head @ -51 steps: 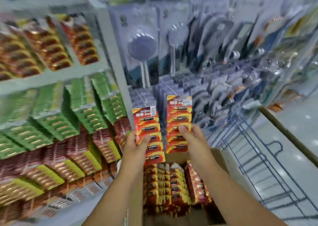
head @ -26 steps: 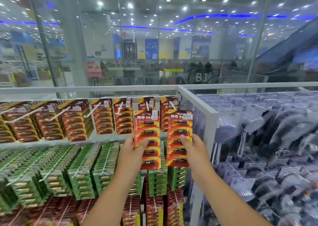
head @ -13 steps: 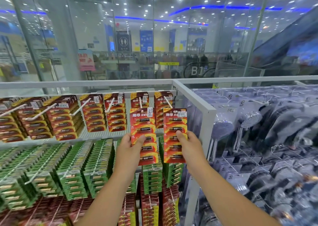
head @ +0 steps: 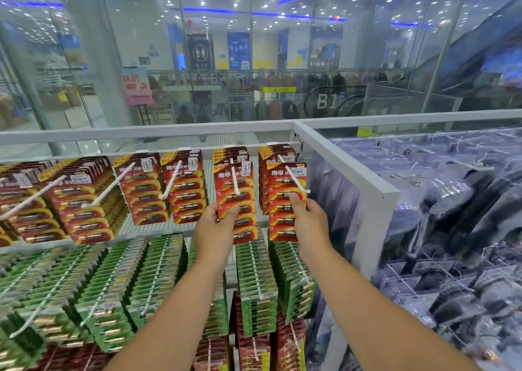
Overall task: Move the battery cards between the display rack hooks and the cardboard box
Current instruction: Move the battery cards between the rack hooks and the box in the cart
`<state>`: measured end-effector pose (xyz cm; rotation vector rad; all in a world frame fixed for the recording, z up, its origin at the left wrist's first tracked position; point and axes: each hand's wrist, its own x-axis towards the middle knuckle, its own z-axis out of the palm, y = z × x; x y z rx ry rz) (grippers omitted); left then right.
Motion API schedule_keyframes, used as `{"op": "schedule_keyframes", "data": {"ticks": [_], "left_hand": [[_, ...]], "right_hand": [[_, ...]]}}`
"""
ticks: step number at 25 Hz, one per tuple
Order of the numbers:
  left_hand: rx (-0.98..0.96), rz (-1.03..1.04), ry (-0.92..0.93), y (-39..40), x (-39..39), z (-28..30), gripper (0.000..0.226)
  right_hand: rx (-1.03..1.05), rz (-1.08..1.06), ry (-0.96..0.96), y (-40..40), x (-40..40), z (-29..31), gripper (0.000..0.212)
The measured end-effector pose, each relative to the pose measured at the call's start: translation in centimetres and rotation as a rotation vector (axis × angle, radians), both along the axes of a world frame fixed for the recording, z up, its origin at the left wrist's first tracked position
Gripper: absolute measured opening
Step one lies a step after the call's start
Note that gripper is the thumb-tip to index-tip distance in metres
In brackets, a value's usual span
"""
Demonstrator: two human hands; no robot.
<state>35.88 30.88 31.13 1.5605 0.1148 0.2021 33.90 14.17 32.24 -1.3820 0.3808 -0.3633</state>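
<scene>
My left hand (head: pixel 215 226) grips a red and yellow battery card (head: pixel 236 201) by its lower left edge. That card is threaded on a white hook (head: pixel 235 179) in the rack's top row. My right hand (head: pixel 306 220) grips a second red battery card (head: pixel 286 201) at its right side. This card hangs on the rightmost white hook (head: pixel 293 178), whose tip pokes out in front of it. More red cards hang behind both on the same hooks. The cardboard box is out of view.
Several more hooks with red battery cards (head: pixel 147 189) fill the top row to the left. Green cards (head: pixel 254 286) hang in the row below, dark red ones lower still. A white rack post (head: pixel 375 218) stands just right of my right hand, with shower heads (head: pixel 452 229) beyond.
Both hands have lifted the two cards from the box up to the top row. In the last half second the cards went onto the two rightmost hooks.
</scene>
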Motion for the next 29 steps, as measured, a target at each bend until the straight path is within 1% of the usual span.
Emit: {"op": "schedule_keyframes", "data": {"ticks": [5,11,14,16,18,19,22,24,26,29], "left_hand": [[0.070,-0.020,-0.026,0.6,3.7,-0.7,0.010],[0.023,-0.050,0.005,0.9,6.1,-1.2,0.031],[0.025,-0.054,0.020,1.0,6.6,-1.9,0.045],[0.059,-0.029,0.021,1.1,6.3,-2.2,0.043],[0.088,-0.014,0.010,1.2,5.5,-2.3,0.039],[0.106,-0.014,0.008,1.3,4.8,-2.2,0.044],[0.136,-0.023,0.055,1.6,2.4,-2.2,0.067],[0.145,-0.025,0.092,1.7,0.1,-2.3,0.072],[0.168,-0.040,0.092,1.6,-2.6,-2.5,0.073],[0.200,-0.070,0.081,0.6,-7.7,-3.0,0.067]], "right_hand": [[0.047,-0.021,0.003,0.4,4.0,-0.2,0.015],[0.071,-0.061,0.009,0.1,6.8,-0.5,0.011],[0.065,-0.075,-0.006,-0.1,7.0,-0.9,0.020],[0.035,-0.080,0.005,-0.2,6.7,-1.4,0.028],[-0.022,-0.074,0.026,-0.2,5.5,-1.8,0.028],[-0.055,-0.060,0.045,-0.1,4.5,-1.7,0.028],[-0.117,-0.015,0.124,0.3,1.5,-2.4,0.052],[-0.148,0.020,0.148,0.5,-1.1,-3.0,0.055],[-0.157,0.066,0.156,0.6,-4.2,-3.6,0.057],[-0.163,0.118,0.175,0.0,-10.2,-4.5,0.056]]}}
